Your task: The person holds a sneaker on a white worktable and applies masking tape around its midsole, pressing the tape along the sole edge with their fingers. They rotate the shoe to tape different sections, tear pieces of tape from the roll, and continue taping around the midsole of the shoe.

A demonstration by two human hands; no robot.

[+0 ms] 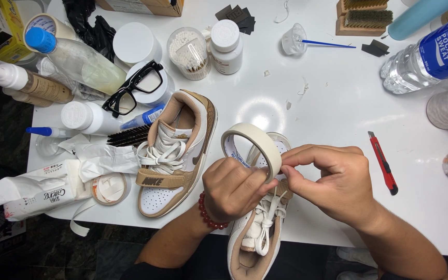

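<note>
On the white table (338, 103) a tan and white shoe (175, 155) lies with its toe toward you, and a second shoe (255, 238) just beside it runs lengthwise away from you, its heel near your body and its toe hidden behind your hands. Your left hand (232, 189) grips the roll of tape (252, 148) standing on edge above that shoe, its open hole facing left. Your right hand (333, 179) pinches the roll's rim, the loose end too small to make out.
</note>
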